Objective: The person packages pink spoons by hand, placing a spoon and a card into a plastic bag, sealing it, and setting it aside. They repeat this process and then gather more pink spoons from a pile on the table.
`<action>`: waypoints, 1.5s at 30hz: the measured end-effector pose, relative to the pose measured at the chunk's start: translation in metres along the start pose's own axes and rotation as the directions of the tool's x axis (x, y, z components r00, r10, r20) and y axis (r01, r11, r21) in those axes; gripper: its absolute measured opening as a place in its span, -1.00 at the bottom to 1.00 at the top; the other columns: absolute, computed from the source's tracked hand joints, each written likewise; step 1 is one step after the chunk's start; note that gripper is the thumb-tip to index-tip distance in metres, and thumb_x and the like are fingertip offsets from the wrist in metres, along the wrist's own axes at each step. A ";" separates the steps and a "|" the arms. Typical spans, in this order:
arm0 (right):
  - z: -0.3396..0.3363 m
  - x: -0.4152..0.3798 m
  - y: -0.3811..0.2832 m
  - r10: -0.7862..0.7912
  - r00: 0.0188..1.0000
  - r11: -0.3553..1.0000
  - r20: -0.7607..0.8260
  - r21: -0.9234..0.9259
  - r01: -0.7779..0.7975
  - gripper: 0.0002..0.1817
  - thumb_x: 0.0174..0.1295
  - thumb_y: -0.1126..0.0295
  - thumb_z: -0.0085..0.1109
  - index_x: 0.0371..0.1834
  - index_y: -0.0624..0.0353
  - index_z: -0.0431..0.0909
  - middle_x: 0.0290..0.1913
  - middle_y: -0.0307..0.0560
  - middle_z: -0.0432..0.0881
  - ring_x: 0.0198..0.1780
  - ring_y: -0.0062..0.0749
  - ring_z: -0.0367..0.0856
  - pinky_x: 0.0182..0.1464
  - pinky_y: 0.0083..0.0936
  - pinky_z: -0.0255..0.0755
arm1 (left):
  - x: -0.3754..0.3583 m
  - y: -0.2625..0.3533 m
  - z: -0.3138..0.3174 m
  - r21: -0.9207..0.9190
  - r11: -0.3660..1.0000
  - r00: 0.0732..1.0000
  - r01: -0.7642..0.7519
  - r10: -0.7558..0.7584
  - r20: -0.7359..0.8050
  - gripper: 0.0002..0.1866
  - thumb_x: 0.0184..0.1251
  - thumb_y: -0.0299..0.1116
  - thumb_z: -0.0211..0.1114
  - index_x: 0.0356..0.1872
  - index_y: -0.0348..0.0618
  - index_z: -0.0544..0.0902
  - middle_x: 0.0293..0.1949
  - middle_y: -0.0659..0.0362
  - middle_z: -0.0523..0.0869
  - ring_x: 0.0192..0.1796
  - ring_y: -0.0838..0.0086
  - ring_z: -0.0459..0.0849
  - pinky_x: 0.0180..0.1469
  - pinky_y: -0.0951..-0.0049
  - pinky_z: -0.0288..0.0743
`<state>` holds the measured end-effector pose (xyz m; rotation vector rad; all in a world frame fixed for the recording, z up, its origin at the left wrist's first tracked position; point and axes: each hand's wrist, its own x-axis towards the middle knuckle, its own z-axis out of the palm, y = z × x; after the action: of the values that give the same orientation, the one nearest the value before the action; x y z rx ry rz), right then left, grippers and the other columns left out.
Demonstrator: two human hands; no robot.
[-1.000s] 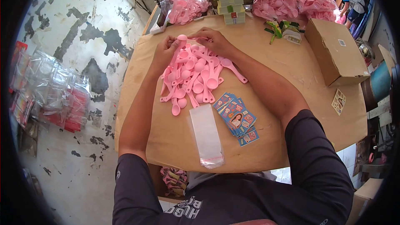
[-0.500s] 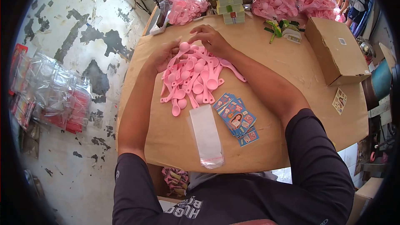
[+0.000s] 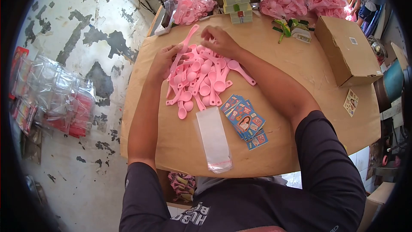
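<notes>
Left hand (image 3: 162,61): one pink plastic spoon (image 3: 185,43) pinched over spoon pile (image 3: 205,68); right hand (image 3: 221,43): fingers curled above the pile's far side, contents cannot be told (blurred) | Risk: loosely heaped spoons could be spilled onto clear plastic sleeves (image 3: 213,139) if brushed.

Cardboard box (image 3: 348,51), distant person (image 3: 365,1)

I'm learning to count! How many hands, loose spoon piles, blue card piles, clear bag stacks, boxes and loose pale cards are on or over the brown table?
Hands (left hand, right hand): 2
Loose spoon pile: 1
Blue card pile: 1
Clear bag stack: 1
Box: 1
Loose pale card: 1
Total: 7
</notes>
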<state>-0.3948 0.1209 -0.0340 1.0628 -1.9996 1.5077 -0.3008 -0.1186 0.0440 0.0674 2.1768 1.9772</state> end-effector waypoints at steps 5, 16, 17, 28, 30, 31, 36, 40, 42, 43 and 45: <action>0.001 -0.004 -0.010 -0.024 0.950 0.987 0.311 -0.143 0.071 -0.56 0.18 0.04 0.35 0.04 0.05 0.65 -0.32 -0.16 0.70 -0.16 -0.22 0.63 0.04 -0.29 0.44 | 0.003 -0.011 -0.005 -0.161 0.983 0.995 -0.088 0.080 -0.053 -0.63 0.59 -0.21 0.22 0.13 -0.36 0.65 0.07 -0.01 0.76 -0.03 0.40 0.77 0.11 0.39 0.71; -0.003 0.013 -0.007 0.101 0.895 0.960 0.434 0.193 -0.202 -0.79 0.30 0.31 0.42 -0.09 0.14 0.72 -0.21 -0.23 0.74 -0.15 -0.60 0.63 -0.07 -0.50 0.51 | -0.001 -0.021 0.002 -0.431 0.893 0.988 -0.128 0.077 -0.133 -0.62 0.57 -0.29 0.21 0.17 -0.45 0.58 0.09 -0.11 0.73 0.06 0.28 0.78 0.16 0.42 0.74; -0.004 0.016 -0.007 0.154 0.893 0.926 0.422 0.255 -0.280 -0.78 0.34 0.32 0.41 -0.06 0.17 0.70 -0.17 -0.23 0.75 -0.11 -0.64 0.63 -0.06 -0.54 0.52 | -0.002 -0.022 0.001 -0.485 0.868 0.991 -0.108 0.053 -0.126 -0.62 0.56 -0.32 0.21 0.17 -0.48 0.57 0.09 -0.15 0.73 0.09 0.25 0.77 0.12 0.42 0.76; -0.019 0.037 -0.041 0.153 0.957 0.526 0.247 0.799 -0.290 -0.81 0.46 0.35 0.29 -0.02 0.20 0.57 -0.17 -0.17 0.69 -0.17 -0.57 0.67 -0.04 -0.60 0.55 | 0.001 -0.035 -0.009 -0.646 0.763 0.996 -0.006 0.065 0.068 -0.53 0.60 -0.28 0.03 0.23 -0.59 0.51 -0.02 -0.11 0.76 -0.32 0.54 0.73 -0.27 0.62 0.68; -0.010 0.035 -0.040 0.131 0.958 0.561 0.253 0.778 -0.283 -0.81 0.46 0.36 0.29 -0.01 0.20 0.57 -0.16 -0.17 0.69 -0.14 -0.54 0.67 0.00 -0.58 0.55 | 0.003 -0.032 -0.001 -0.607 0.793 0.998 -0.052 0.028 -0.049 -0.56 0.62 -0.32 0.00 0.26 -0.52 0.48 -0.01 -0.11 0.74 -0.25 0.47 0.73 -0.24 0.56 0.68; -0.008 0.034 -0.039 0.110 0.959 0.596 0.260 0.755 -0.273 -0.81 0.46 0.37 0.28 0.00 0.21 0.56 -0.15 -0.17 0.68 -0.12 -0.52 0.67 0.05 -0.55 0.56 | 0.007 -0.036 -0.003 -0.608 0.792 0.998 -0.052 0.029 -0.047 -0.56 0.62 -0.32 0.00 0.26 -0.52 0.48 -0.01 -0.11 0.74 -0.25 0.47 0.73 -0.24 0.56 0.68; 0.001 0.026 -0.047 0.101 0.947 0.763 0.306 0.587 -0.272 -0.77 0.47 0.41 0.26 0.08 0.24 0.56 -0.10 -0.18 0.67 -0.08 -0.51 0.66 0.11 -0.51 0.55 | 0.009 -0.041 -0.005 -0.636 0.767 0.995 -0.086 0.098 -0.016 -0.61 0.64 -0.35 -0.07 0.29 -0.41 0.43 -0.05 -0.03 0.69 -0.18 0.41 0.67 -0.22 0.46 0.60; 0.005 0.023 -0.051 0.144 0.937 0.777 0.318 0.550 -0.306 -0.72 0.47 0.40 0.26 0.15 0.28 0.57 -0.11 -0.23 0.67 -0.11 -0.59 0.63 0.03 -0.54 0.57 | 0.011 -0.044 -0.009 -0.621 0.772 0.989 -0.138 0.137 -0.049 -0.62 0.67 -0.32 -0.12 0.27 -0.38 0.44 -0.09 0.04 0.68 -0.20 0.41 0.66 -0.24 0.44 0.56; 0.005 0.023 -0.047 0.152 0.915 0.806 0.373 0.489 -0.333 -0.73 0.48 0.39 0.25 0.15 0.28 0.58 -0.12 -0.24 0.67 -0.14 -0.61 0.62 -0.01 -0.56 0.57 | 0.011 -0.043 -0.008 -0.555 0.815 0.986 -0.168 0.140 -0.092 -0.62 0.70 -0.24 -0.17 0.19 -0.29 0.49 -0.15 0.12 0.67 -0.23 0.45 0.63 -0.25 0.45 0.51; 0.005 0.024 -0.046 0.162 0.891 0.833 0.424 0.425 -0.354 -0.73 0.48 0.39 0.25 0.14 0.29 0.59 -0.13 -0.24 0.67 -0.17 -0.63 0.61 -0.04 -0.57 0.57 | 0.011 -0.042 -0.006 -0.555 0.815 0.986 -0.168 0.141 -0.091 -0.62 0.70 -0.24 -0.17 0.19 -0.29 0.49 -0.15 0.12 0.67 -0.23 0.45 0.63 -0.25 0.45 0.51; 0.005 0.023 -0.044 0.171 0.891 0.840 0.420 0.411 -0.355 -0.74 0.49 0.40 0.24 0.14 0.29 0.60 -0.13 -0.24 0.68 -0.19 -0.64 0.61 -0.08 -0.59 0.56 | 0.011 -0.041 -0.003 -0.513 0.835 0.980 -0.198 0.159 -0.119 -0.57 0.74 -0.08 -0.20 0.11 -0.20 0.52 -0.19 0.16 0.67 -0.24 0.49 0.62 -0.28 0.48 0.45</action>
<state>-0.3744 0.1032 0.0081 1.3889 -2.1440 2.1770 -0.3079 -0.1244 0.0029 0.1230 1.6355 2.6485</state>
